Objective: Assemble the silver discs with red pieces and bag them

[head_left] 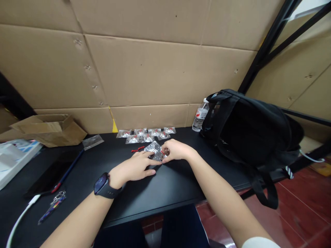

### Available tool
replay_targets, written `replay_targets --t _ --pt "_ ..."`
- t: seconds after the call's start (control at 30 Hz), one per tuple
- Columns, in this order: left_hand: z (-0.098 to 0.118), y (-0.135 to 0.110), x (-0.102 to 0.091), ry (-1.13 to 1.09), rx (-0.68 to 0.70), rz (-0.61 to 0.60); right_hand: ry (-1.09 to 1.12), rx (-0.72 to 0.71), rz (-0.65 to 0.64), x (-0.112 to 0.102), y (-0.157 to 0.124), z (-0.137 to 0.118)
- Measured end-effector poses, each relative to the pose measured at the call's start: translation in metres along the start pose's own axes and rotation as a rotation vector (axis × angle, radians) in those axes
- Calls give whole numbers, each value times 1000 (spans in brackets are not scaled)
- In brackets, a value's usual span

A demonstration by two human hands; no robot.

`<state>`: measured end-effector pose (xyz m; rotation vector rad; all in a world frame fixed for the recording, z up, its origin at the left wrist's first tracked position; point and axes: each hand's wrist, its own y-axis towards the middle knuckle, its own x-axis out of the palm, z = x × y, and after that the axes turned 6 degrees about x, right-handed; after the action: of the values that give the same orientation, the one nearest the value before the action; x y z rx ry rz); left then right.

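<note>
A small clear plastic bag [153, 147] lies on the black tabletop between my hands. My left hand [134, 166], with a dark watch on its wrist, rests palm down, its fingers stretched out over the bag's lower left part. At the bag's right side my right hand [176, 150] is curled, thumb and fingers closed around a small item with red on it [163, 154], mostly covered by the fingers. Just behind my left hand lies a red cord [138, 149]. Several filled clear packets [148, 137], each with red inside, lie in two rows behind the bag.
On the right stand a water bottle [200, 116] and a black backpack [248, 131], its strap hanging over the edge. On the left are a brown paper bag [51, 132], an empty plastic sleeve [93, 142], a dark tablet [51, 174], a keychain [53, 206] and a white cable [19, 220].
</note>
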<state>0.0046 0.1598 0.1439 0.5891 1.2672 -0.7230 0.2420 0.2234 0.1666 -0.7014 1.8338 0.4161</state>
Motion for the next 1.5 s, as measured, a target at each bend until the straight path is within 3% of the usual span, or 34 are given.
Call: replay_targets --t 0.47,0.93,1.17,1.5 --pt "-1 0 0 -70 -23 6 26 -20 -28 -1 -2 3" --pt "-3 -1 1 -69 -38 -19 17 -37 55 4 2 1" --pt "-3 -2 -1 -41 -24 18 3 -9 14 -4 -3 3" --pt "-1 -2 -5 -33 22 30 28 -75 -36 -4 -5 1"
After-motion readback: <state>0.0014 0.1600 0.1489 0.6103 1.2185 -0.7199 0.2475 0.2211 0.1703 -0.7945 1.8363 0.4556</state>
